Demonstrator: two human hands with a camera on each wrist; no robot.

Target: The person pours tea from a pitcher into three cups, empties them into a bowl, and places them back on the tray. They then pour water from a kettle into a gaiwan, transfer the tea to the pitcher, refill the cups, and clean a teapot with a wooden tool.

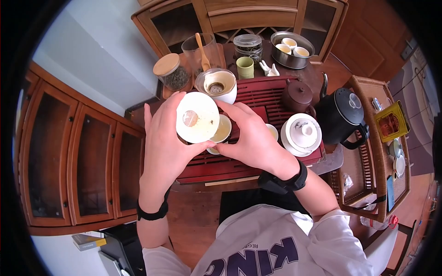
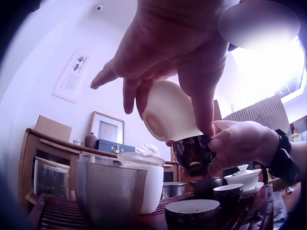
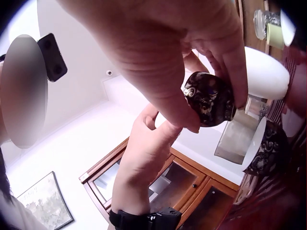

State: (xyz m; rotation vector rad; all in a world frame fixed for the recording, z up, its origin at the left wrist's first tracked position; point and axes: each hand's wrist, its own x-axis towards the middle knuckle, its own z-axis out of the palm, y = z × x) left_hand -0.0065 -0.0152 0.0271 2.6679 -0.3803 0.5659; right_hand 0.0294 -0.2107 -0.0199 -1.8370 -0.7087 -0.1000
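Note:
My left hand point(image 1: 162, 138) grips a round white cup point(image 1: 199, 122) between thumb and fingers. That cup is tipped, its mouth towards the head camera, with a little liquid and dark specks inside. In my right hand point(image 1: 258, 140), thumb and fingers pinch a small dark patterned teacup point(image 3: 210, 99) with a white inside, which holds pale yellow tea in the head view. The white cup's lower side comes right at the teacup's rim in the left wrist view. Below the hands, another dark teacup point(image 2: 192, 213) stands on the red slatted tea tray point(image 1: 258, 94).
Behind the hands stand a white pitcher with a strainer point(image 1: 215, 87), a lidded tea jar point(image 1: 172, 73) and a green cup point(image 1: 245, 68). To the right are a white gaiwan point(image 1: 301, 133), a brown teapot point(image 1: 296, 95) and a black kettle point(image 1: 343, 115). A steel bowl point(image 1: 292, 60) holds several cups.

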